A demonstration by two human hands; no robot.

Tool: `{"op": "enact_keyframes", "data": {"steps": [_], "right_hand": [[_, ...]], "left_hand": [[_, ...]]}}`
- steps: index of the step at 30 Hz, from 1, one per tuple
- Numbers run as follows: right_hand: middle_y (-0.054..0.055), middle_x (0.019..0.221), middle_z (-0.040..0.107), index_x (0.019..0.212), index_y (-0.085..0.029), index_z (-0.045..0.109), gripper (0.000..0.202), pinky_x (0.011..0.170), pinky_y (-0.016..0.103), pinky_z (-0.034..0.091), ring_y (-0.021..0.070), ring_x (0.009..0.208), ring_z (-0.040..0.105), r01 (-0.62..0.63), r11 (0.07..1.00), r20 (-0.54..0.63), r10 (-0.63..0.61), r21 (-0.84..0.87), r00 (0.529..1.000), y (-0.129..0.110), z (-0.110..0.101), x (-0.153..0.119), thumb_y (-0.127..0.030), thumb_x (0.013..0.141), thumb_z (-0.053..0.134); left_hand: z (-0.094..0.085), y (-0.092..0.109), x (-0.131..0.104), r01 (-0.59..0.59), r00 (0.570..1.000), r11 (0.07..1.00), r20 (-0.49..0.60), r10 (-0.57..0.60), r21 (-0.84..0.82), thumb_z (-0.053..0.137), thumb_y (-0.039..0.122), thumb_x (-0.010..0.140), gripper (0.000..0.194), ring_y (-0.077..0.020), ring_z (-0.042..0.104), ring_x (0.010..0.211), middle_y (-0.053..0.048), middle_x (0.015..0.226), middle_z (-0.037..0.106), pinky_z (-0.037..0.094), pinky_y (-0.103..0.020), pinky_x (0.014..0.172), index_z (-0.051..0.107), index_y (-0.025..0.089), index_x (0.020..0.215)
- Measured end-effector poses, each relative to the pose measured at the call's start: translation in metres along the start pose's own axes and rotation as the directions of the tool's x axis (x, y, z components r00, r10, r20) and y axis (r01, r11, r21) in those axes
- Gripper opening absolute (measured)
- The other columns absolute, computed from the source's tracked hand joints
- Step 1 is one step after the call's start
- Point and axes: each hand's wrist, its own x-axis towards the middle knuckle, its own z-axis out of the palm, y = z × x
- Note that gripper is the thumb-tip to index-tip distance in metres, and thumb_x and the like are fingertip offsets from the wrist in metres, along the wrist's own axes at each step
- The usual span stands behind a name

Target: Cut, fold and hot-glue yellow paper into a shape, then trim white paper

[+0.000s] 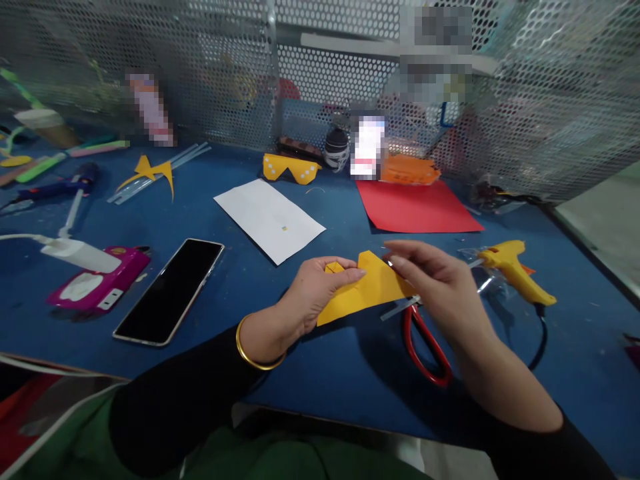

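A folded yellow paper piece (pixel 377 283) is held between my two hands above the blue table. My left hand (pixel 313 290), with a gold bangle at its wrist, pinches the paper's left part between thumb and fingers. At the paper's right end, my right hand (pixel 440 283) has its thumb and fingers closed on the edge. Red-handled scissors (pixel 425 353) lie just below my right hand, their blades partly hidden. Behind the hands lie a white sheet (pixel 265 220) and a yellow mask-shaped paper (pixel 291 169) with white dots.
A yellow glue gun (pixel 517 270) with a black cord lies at the right. Red paper (pixel 417 207) is at the back. On the left are a black phone (pixel 170 290), a magenta power strip (pixel 100 280) and yellow paper cutouts (pixel 150 175). Metal mesh (pixel 225 73) borders the table.
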Motion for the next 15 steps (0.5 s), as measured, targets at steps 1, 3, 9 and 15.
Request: {"op": "enact_keyframes", "data": {"steps": [1,3,9,15], "right_hand": [[0.002,0.082,0.075,0.096,-0.024,0.077,0.018,0.071,0.034,0.055,0.0177,0.074,0.069,0.040,0.998,-0.093,-0.043,-0.042,0.995,-0.001,-0.004,0.002,-0.033,0.081,0.070],[0.000,0.073,0.073,0.090,-0.024,0.078,0.012,0.072,0.034,0.055,0.0169,0.070,0.068,0.107,0.984,-0.260,-0.141,-0.140,0.955,0.000,-0.014,0.005,-0.029,0.082,0.070],[0.003,0.065,0.071,0.079,-0.018,0.077,0.014,0.062,0.029,0.050,0.0163,0.060,0.065,0.075,0.975,-0.407,-0.157,-0.210,0.900,0.007,-0.038,0.008,-0.031,0.079,0.075],[0.018,0.103,0.074,0.114,-0.016,0.071,0.034,0.066,0.037,0.041,0.0270,0.083,0.066,-0.307,0.532,-0.470,-0.203,-0.789,0.859,0.018,-0.091,0.017,-0.030,0.087,0.056]], "left_hand": [[0.000,0.000,0.000,0.005,1.000,1.000,-0.005,-0.005,-0.009,0.084,0.013,0.066,0.014,-0.0154,0.067,0.064,-0.006,0.073,0.073,0.051,-0.028,0.064,0.073,0.016,0.075],[0.000,0.000,0.001,0.027,1.000,0.999,-0.005,-0.027,-0.024,0.084,0.012,0.066,0.015,-0.0156,0.068,0.064,-0.006,0.073,0.073,0.052,-0.028,0.063,0.073,0.016,0.075],[0.001,0.001,0.000,0.076,0.997,0.995,0.002,-0.076,-0.064,0.085,0.011,0.065,0.017,-0.0164,0.070,0.063,-0.007,0.073,0.074,0.055,-0.028,0.062,0.072,0.015,0.077],[0.001,0.004,-0.002,0.095,0.995,0.992,-0.001,-0.095,-0.080,0.082,0.013,0.070,0.014,-0.0163,0.070,0.062,-0.008,0.075,0.075,0.055,-0.027,0.061,0.072,0.014,0.080]]}}
